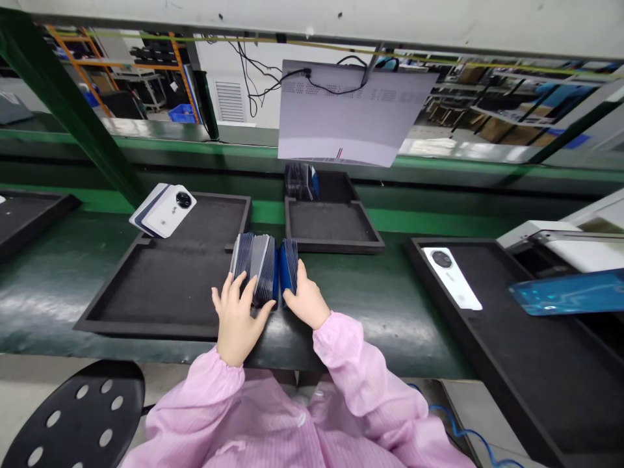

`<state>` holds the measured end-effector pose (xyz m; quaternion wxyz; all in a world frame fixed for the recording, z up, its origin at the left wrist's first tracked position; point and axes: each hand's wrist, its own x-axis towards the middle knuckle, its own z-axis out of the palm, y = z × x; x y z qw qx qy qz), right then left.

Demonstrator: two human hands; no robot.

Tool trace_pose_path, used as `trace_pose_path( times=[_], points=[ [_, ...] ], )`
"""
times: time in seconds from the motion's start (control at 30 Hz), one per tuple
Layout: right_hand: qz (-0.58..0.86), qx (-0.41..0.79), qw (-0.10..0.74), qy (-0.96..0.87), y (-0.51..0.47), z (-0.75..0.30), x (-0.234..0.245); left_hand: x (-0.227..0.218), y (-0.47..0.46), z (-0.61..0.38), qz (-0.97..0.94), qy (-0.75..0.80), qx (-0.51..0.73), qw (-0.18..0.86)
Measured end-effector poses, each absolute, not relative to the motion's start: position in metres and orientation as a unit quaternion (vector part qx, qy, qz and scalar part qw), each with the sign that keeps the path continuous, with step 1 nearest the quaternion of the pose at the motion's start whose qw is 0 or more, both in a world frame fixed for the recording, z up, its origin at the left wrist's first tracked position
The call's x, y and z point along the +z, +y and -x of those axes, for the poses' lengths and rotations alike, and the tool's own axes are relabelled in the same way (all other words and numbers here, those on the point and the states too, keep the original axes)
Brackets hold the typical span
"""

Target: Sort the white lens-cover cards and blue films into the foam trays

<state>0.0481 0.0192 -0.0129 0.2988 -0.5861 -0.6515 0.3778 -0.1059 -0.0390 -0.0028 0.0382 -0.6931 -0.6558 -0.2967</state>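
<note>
L hand (240, 320) holds lg stack of thin panels (256, 257) — R hand (308, 299) grips smaller stack (290, 260) just beside, w/ gap btwn.

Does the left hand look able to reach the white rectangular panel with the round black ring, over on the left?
Probably yes: nothing stands between the left hand and the white panel, though that hand rests on a stack of thin blue-and-grey panels.

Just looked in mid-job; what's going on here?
A person in pink sleeves has their left hand on a large stack of upright thin panels, while the right hand holds a smaller bundle beside it. Pale panels overlap on the tray by the left hand; another stack sits in the smaller tray beyond.
</note>
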Motion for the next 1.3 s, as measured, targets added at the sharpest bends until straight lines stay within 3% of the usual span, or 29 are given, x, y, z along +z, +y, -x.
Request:
trace_pose_path(
  times=[0.07,0.23,0.37,0.43,0.5,0.57,0.63,0.73,0.8,0.87,0.93,1.13,1.3],
  points=[
    [0.59,0.383,0.298,-0.645,0.021,-0.052,-0.014,-0.003,-0.039,0.105,0.691,-0.659,-0.296,0.038],
    [0.517,0.488,0.457,-0.535,0.012,-0.086,-0.029,0.0,-0.038,0.102,0.689,-0.663,-0.292,0.032],
    [0.519,0.479,0.505,-0.495,-0.022,-0.111,-0.034,0.008,-0.048,0.093,0.678,-0.648,-0.347,0.015],
    [0.542,0.4,0.501,-0.543,-0.045,-0.113,-0.031,0.012,-0.058,0.083,0.659,-0.617,-0.425,-0.063],
    [0.543,0.318,0.473,-0.616,-0.07,-0.107,-0.023,0.014,-0.07,0.071,0.619,-0.544,-0.51,-0.244],
    [0.481,0.276,0.421,-0.718,-0.091,-0.095,-0.01,0.014,-0.08,0.059,0.542,-0.453,-0.559,-0.434],
    [0.39,0.272,0.352,-0.807,-0.103,-0.084,0.01,0.013,-0.089,0.055,0.451,-0.413,-0.597,-0.519],
    [0.268,0.335,0.27,-0.862,-0.092,-0.078,0.042,0.01,-0.098,0.064,0.324,-0.413,-0.642,-0.559],
    [0.234,0.419,0.275,-0.833,-0.063,-0.077,0.054,0.009,-0.103,0.078,0.249,-0.386,-0.634,-0.622],
    [0.341,0.465,0.352,-0.737,-0.021,-0.072,0.051,0.008,-0.108,0.092,0.195,-0.36,-0.622,-0.668],
    [0.471,0.439,0.402,-0.651,0.023,-0.059,0.034,0.005,-0.114,0.103,0.163,-0.35,-0.621,-0.682],
    [0.553,0.444,0.345,-0.615,0.084,-0.015,-0.023,-0.007,-0.128,0.118,0.165,-0.324,-0.631,-0.685],
    [0.558,0.462,0.325,-0.607,0.08,-0.014,-0.031,-0.012,-0.126,0.123,0.182,-0.308,-0.636,-0.684]
  ],
)
